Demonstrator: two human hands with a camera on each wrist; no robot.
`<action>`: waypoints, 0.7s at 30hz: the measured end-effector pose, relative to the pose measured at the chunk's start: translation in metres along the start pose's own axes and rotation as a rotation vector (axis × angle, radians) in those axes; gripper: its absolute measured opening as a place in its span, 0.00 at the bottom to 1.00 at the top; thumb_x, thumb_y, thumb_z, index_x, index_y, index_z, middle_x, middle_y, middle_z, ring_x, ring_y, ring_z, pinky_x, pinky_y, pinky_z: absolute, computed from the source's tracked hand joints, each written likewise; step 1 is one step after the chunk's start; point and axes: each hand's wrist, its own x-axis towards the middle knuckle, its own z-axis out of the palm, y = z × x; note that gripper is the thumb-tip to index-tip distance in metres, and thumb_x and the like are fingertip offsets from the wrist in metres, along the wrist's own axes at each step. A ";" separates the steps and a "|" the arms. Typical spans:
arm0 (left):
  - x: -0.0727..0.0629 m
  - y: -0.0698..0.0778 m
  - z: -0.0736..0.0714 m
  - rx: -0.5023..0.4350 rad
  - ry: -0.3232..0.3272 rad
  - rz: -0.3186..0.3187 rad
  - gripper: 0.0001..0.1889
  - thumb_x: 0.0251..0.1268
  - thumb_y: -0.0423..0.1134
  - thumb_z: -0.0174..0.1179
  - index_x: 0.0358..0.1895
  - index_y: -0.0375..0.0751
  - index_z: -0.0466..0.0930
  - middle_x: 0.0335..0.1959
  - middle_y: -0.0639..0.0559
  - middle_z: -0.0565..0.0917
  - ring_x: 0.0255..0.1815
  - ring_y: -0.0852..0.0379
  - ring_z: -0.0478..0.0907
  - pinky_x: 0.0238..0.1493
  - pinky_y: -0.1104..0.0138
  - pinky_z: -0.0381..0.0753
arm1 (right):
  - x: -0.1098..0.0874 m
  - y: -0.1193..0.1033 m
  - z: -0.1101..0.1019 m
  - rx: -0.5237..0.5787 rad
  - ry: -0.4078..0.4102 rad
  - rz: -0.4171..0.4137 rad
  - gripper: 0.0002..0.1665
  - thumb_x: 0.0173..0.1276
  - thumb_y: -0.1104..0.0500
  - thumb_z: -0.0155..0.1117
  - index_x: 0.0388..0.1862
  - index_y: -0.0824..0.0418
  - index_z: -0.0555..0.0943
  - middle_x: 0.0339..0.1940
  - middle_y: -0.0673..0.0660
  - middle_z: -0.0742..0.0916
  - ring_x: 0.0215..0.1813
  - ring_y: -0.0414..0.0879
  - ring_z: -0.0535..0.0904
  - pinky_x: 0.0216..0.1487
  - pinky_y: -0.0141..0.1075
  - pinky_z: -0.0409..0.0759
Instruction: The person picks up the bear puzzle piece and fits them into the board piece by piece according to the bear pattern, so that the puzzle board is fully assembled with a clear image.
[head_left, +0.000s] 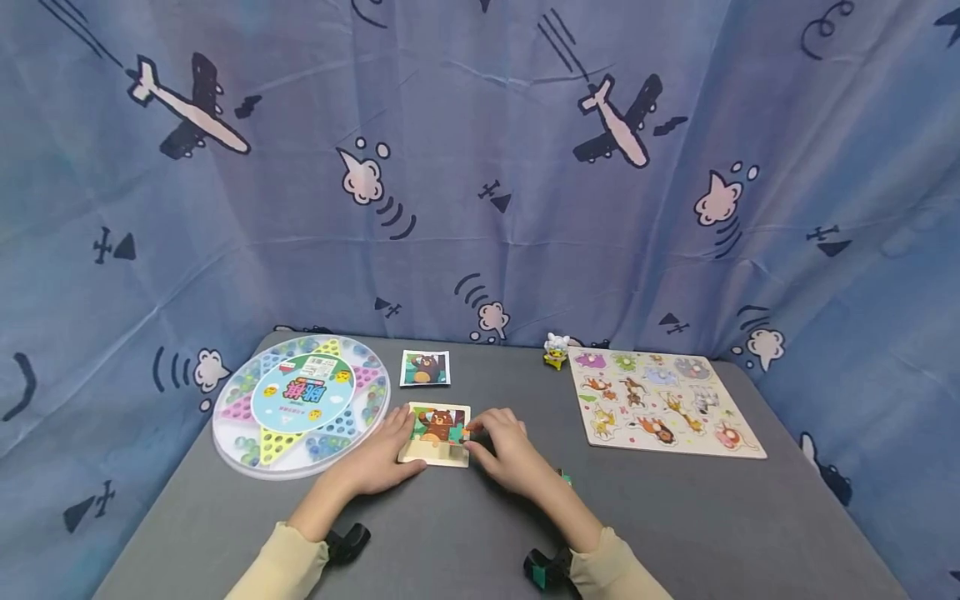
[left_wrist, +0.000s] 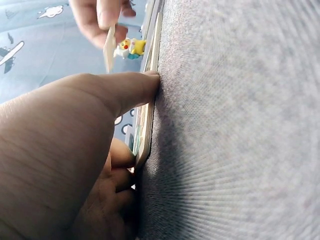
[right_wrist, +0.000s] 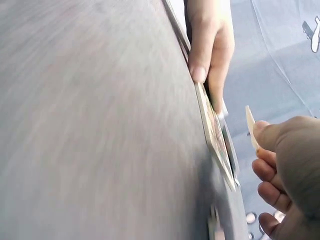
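A small wooden jigsaw puzzle board [head_left: 444, 459] with a brown bear picture lies flat on the table, its near strip bare wood. My left hand [head_left: 382, 454] holds the board by its left side, thumb at the near edge and fingers by the far left corner. Over the board's right edge, my right hand [head_left: 510, 450] pinches a thin puzzle piece [right_wrist: 250, 127] between thumb and forefinger, raised above the board. The piece's printed face is mostly hidden. Behind the board lies a matching bear picture card [head_left: 425, 368].
A round Chinese checkers board [head_left: 232, 408] with marbles lies to the left. At the right is an animal peg puzzle [head_left: 637, 437], with a small toy figure [head_left: 556, 352] near its corner. Something small and green [head_left: 566, 477] lies beside the right forearm. A curtain [head_left: 450, 167] hangs behind.
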 end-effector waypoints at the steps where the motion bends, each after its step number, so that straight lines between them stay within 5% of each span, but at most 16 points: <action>1: 0.001 0.000 0.000 0.002 0.001 0.002 0.48 0.76 0.54 0.64 0.82 0.22 0.53 0.85 0.27 0.48 0.87 0.31 0.44 0.86 0.42 0.49 | 0.003 -0.003 0.003 -0.003 -0.002 -0.004 0.11 0.77 0.57 0.70 0.52 0.61 0.85 0.48 0.54 0.86 0.56 0.52 0.76 0.53 0.49 0.70; 21: -0.006 0.011 -0.016 0.014 -0.065 -0.017 0.44 0.78 0.48 0.63 0.81 0.20 0.53 0.85 0.25 0.49 0.86 0.29 0.45 0.85 0.42 0.52 | 0.036 -0.034 0.050 -0.103 -0.071 -0.038 0.12 0.76 0.51 0.71 0.51 0.56 0.87 0.47 0.52 0.84 0.52 0.48 0.75 0.50 0.42 0.67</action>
